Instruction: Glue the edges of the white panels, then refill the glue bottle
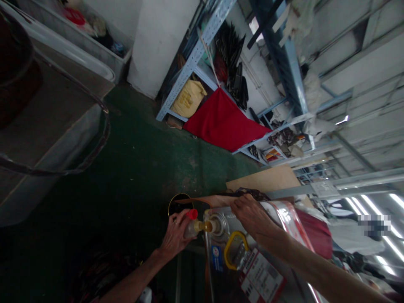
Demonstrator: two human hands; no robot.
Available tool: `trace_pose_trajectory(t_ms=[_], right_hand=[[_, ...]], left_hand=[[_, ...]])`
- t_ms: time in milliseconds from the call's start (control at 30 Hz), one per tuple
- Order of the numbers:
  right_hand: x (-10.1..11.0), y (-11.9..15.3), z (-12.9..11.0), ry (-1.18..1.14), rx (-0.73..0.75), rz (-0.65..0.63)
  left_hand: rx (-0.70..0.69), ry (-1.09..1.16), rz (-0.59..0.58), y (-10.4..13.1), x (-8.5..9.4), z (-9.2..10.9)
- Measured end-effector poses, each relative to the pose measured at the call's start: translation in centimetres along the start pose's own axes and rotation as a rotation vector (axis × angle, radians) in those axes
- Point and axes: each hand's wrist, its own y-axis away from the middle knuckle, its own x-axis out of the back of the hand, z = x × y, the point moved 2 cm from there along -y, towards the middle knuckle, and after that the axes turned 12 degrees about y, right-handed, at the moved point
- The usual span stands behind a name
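Observation:
My left hand [174, 232] is closed around a small translucent plastic bottle [191, 229]. A red cap [192, 213] sits at the same hand's fingertips. The bottle's mouth is against or very near the round spout [217, 226] of a large rectangular metal can [263, 240], with something amber between them; whether it is flowing liquid I cannot tell. On the can's top are a yellow handle [227, 254], a blue sticker [217, 258] and a white-and-red label [261, 278]. Gripping the can's upper edge is my right hand [248, 212], its fingertips partly hidden.
A dark bucket with a yellow rim [170, 205] stands behind my left hand on the green floor [142, 164]. Blue metal shelving [186, 71] with a red cloth [224, 122] and a yellow sack [188, 99] runs beyond. At left is a grey box-like block [69, 143] with a dark hoop [102, 139].

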Motion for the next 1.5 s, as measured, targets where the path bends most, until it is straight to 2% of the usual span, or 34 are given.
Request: trace_pose_trajectory(t_ms=[367, 600, 1500], right_hand=[[0.37, -0.02, 0.08, 0.010, 0.005, -0.013], [-0.12, -0.15, 0.06, 0.011, 0.021, -0.025], [-0.43, -0.07, 0.00, 0.008, 0.009, 0.008]], left_hand=[[-0.056, -0.032, 0.010, -0.06, -0.09, 0.01], [-0.096, -0.030, 0.036, -0.22, -0.16, -0.02], [-0.090, -0.041, 0.011, 0.06, -0.03, -0.23]])
